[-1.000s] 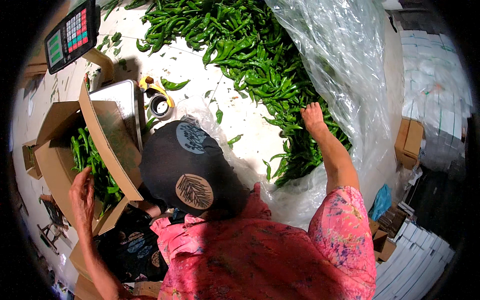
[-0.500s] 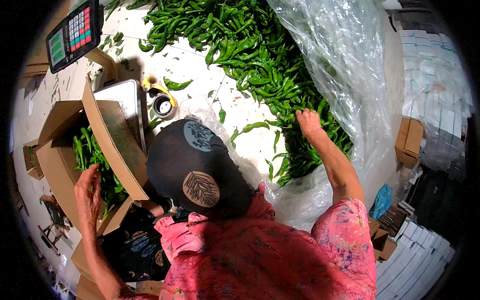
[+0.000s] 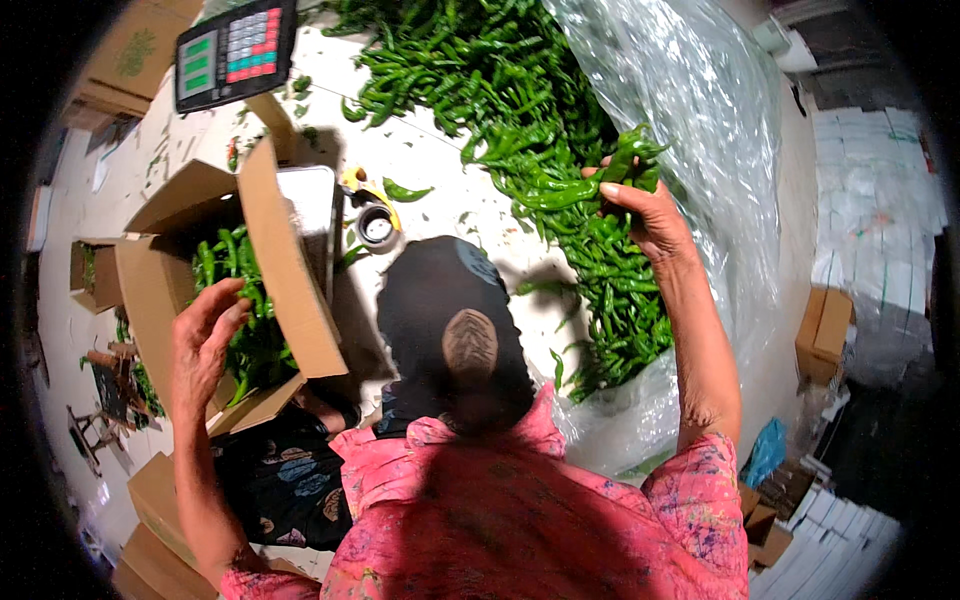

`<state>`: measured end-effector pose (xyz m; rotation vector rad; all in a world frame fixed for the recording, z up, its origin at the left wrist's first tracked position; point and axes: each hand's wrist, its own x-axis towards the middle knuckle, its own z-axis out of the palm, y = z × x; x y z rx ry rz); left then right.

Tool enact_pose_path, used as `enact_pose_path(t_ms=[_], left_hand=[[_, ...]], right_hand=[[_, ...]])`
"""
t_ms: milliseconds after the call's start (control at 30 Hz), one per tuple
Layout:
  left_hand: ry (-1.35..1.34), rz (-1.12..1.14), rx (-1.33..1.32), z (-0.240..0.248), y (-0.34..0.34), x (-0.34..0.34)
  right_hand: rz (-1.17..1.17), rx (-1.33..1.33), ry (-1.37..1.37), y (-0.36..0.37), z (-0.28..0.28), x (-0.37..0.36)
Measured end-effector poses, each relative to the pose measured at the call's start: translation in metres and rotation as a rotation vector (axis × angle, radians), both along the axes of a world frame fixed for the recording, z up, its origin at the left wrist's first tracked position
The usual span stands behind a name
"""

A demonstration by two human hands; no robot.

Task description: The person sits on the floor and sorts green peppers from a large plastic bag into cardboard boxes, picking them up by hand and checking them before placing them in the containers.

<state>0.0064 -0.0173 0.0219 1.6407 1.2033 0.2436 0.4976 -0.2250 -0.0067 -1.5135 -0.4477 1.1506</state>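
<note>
My right hand [image 3: 655, 215] is raised over the pile of green chili peppers [image 3: 520, 110] on the pale floor. Its fingers are closed round a few long green peppers [image 3: 630, 165], which stick out past the thumb. On the left, a brown cardboard box [image 3: 150, 310] lies with its flaps spread, partly filled with green peppers [image 3: 245, 275]. My left hand [image 3: 205, 335] is at the opening of that box, fingers bent and apart, close to the peppers inside. I see nothing held in it.
A scale's keypad display [image 3: 235, 55] stands on a post behind the box, beside its metal platform [image 3: 312, 200]. A tape dispenser [image 3: 376, 222] lies to its right. Clear plastic sheeting [image 3: 690, 120] borders the pile. White stacked cartons [image 3: 868, 190] stand far right.
My right hand has lifted from the pile and now has several peppers in it. My left hand stays at the box, its fingers more spread. The view has shifted, moving the box and scale rightward.
</note>
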Motion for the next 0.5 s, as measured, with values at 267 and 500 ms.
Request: enact_pose_path(t_ms=[267,500], left_hand=[[-0.48,0.036,-0.125,0.052,-0.005,0.028],[-0.864,0.196,-0.421,0.07,-0.012,0.013]], right_hand=[[0.306,0.342,0.328,0.125,0.074,-0.113],[0.662,0.246,0.451,0.181,0.085,-0.245]])
